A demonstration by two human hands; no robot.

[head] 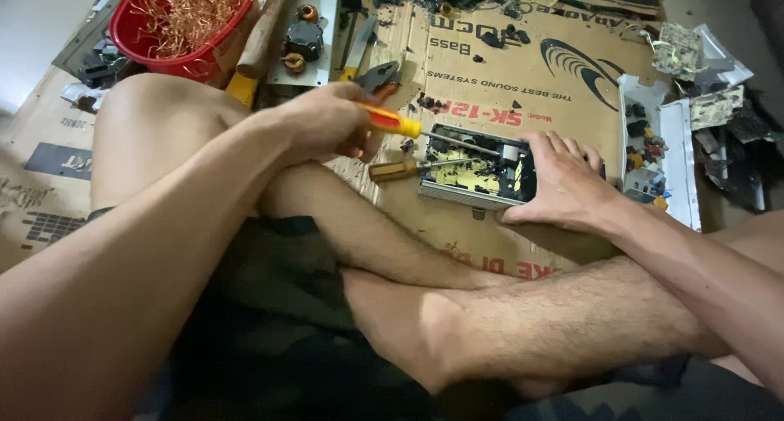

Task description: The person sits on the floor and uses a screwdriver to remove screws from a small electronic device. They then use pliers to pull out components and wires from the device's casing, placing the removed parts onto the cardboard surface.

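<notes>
Head view: you sit cross-legged on flattened cardboard (523, 70) spread over the floor. Your left hand (327, 120) is closed around the red-and-yellow handle of a screwdriver (396, 123); its metal shaft runs right and slightly down into an open circuit-board chassis (478, 166). That chassis, a shallow metal tray holding a yellowish board with dark components, lies on the cardboard just beyond your shins. Your right hand (563, 182) rests flat on the chassis's right end, fingers spread over the top, thumb along the near edge; it presses rather than clasps, grip wide and holding nothing.

A second screwdriver (400, 169) with an amber handle lies on the cardboard touching the chassis's left edge, just below the first.

Farther off: a red basket (131, 37) of loose copper wire (192, 11) stands top left, beyond your left knee. Beside it lies a wooden-handled tool (263, 33), then a metal plate (327, 13) carrying coils. Pliers (377, 76) lie near your left knuckles. To the right, a white tray (674, 143) holds small parts, with stripped circuit boards (694, 70) beyond it.
</notes>
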